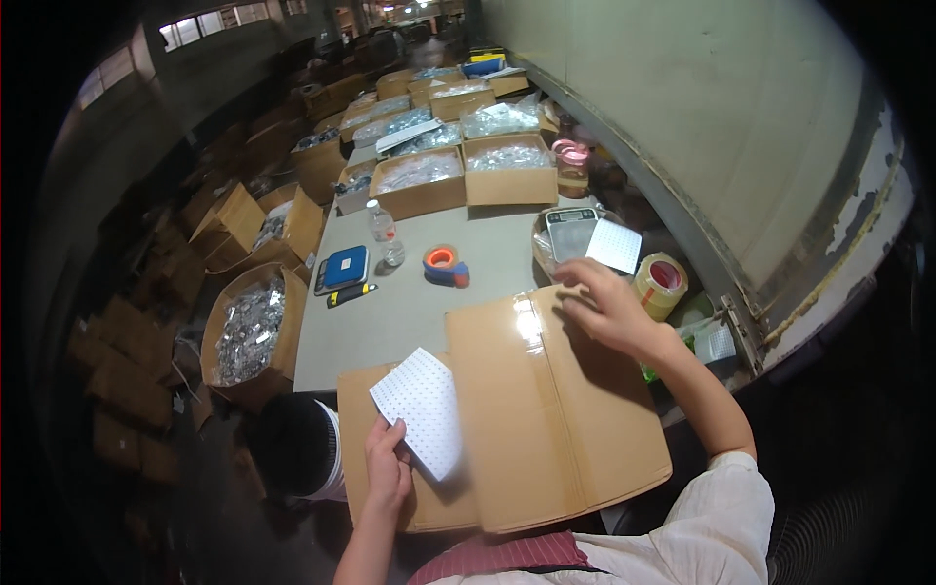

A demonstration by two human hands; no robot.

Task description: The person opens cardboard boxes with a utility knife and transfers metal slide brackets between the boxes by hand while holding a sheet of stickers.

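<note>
My left hand grips a white sheet covered in rows of small marks, thumb on top. The sheet lies tilted over a flat brown cardboard piece and next to a closed cardboard box. Shiny clear tape runs along the box's middle seam. Above the box's far right corner hovers my right hand, its fingers bent and apart, with nothing visible between them. Whether a fingertip touches the cardboard, I cannot tell.
On the grey table are an orange-and-blue tape dispenser, a plastic bottle, a blue-topped scale and a yellow-black cutter. Right: another scale, tape rolls. Open boxes of bagged parts stand behind; a bin stands left.
</note>
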